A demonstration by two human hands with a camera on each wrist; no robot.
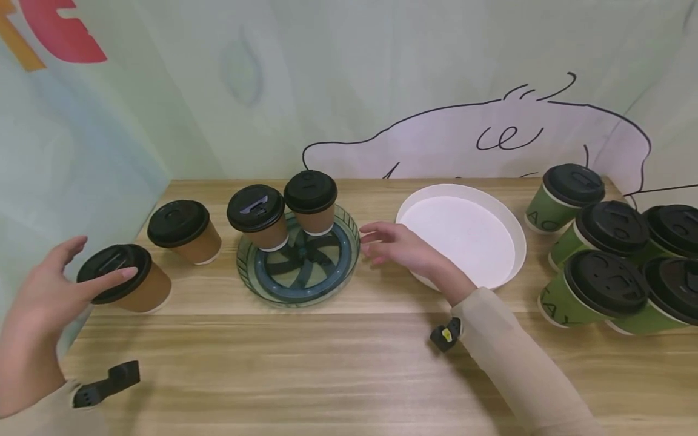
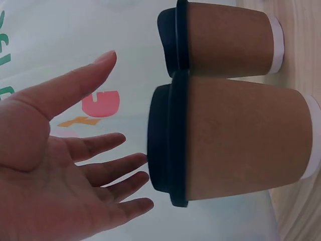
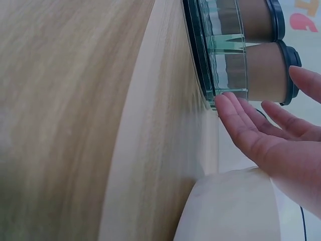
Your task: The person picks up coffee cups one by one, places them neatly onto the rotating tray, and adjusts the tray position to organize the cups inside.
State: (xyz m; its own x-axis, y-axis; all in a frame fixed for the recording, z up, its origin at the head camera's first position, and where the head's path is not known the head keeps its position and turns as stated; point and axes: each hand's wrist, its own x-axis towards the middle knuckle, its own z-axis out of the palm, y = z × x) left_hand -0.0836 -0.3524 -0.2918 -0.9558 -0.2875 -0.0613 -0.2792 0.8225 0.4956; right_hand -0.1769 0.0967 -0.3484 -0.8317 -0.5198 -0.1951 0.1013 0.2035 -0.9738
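My left hand [image 1: 51,290] is spread beside and above the lid of a brown paper cup [image 1: 149,290] at the table's left. In the left wrist view its thumb and fingers point toward that cup's black lid [image 2: 163,140] without curling round it. Behind it stands a second brown cup [image 1: 199,242]. Two more brown cups, a left one [image 1: 267,237] and a right one [image 1: 319,221], stand on a clear green round tray [image 1: 351,236] with a blue ring inside. My right hand [image 1: 406,248], fingers loosely bent, is at the tray's right edge; contact is unclear.
A round white tray [image 1: 518,242] lies under and behind my right wrist. At the right, several green cups with black lids stand close together, the front one [image 1: 567,303] near the white tray. A printed cloth [image 1: 349,79] rises behind the wooden table [image 1: 305,369].
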